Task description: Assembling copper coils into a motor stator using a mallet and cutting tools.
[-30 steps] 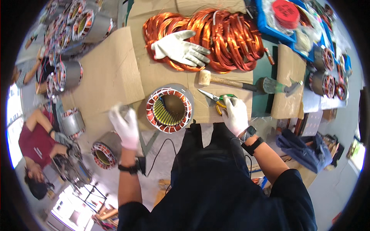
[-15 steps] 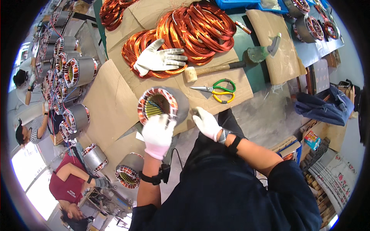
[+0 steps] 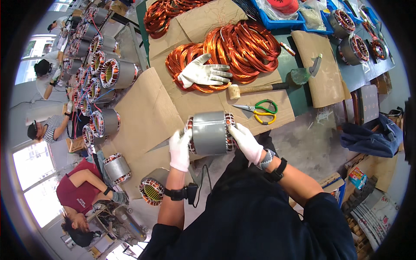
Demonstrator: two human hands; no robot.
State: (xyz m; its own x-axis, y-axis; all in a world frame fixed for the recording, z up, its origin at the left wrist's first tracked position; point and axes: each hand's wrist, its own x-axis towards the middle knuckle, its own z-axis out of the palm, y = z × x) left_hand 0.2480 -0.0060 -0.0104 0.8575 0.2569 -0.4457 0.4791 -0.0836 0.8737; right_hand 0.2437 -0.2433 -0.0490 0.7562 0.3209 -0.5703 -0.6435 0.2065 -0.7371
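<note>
A grey motor stator (image 3: pixel 209 133) with copper windings laced at both ends lies on its side in front of me, at the near edge of the cardboard. White-gloved, my left hand (image 3: pixel 180 147) grips its left end at the windings. My right hand (image 3: pixel 247 143), also in a white glove, is closed on the right end. Beyond it are scissors (image 3: pixel 265 113) with one green and one yellow handle, and a mallet (image 3: pixel 255 89). An unworn white glove (image 3: pixel 205 73) rests on bundles of copper wire coils (image 3: pixel 247 50).
Two more stators (image 3: pixel 152 187) (image 3: pixel 117 168) stand at the near left. Several others crowd the far left bench, where co-workers (image 3: pixel 82 190) are busy. Folded cardboard (image 3: pixel 318 69), a brush-like tool in green wrap (image 3: pixel 305 74) and blue bins (image 3: pixel 277 21) are at right.
The stator has turned from showing its open bore to lying sideways. Both hands now hold its ends; my right hand was apart from it before. The view has shifted.
</note>
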